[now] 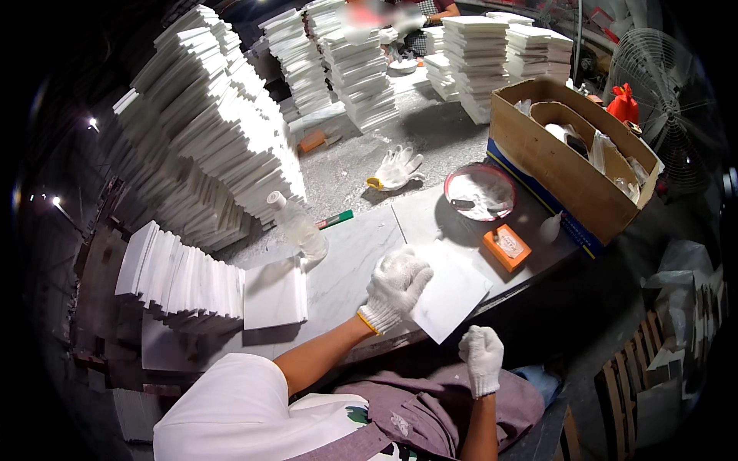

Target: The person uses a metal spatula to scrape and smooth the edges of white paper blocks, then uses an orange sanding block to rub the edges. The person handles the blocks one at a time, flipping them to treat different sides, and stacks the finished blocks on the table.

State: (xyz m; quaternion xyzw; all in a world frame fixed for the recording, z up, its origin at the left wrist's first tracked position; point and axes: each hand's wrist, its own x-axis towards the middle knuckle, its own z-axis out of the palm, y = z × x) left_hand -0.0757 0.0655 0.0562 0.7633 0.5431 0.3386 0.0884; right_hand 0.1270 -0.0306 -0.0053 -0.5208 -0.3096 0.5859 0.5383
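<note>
My left hand, in a white knitted glove with a yellow cuff, is closed over the left edge of a white marble-look tile. Its fingers are curled in, and whatever they grip is hidden. The tile lies at an angle on the bench, one corner over the near edge. To its right, above my lap, my right hand is gloved too and closed like a fist; its contents do not show. Beyond the tile stand a red-rimmed bowl of white powder and an orange box.
Tall tile stacks crowd the left and the back. A tile row leans at near left, by a clear bottle and a green marker-like stick. A spare glove, cardboard box and fan lie beyond. Someone works behind.
</note>
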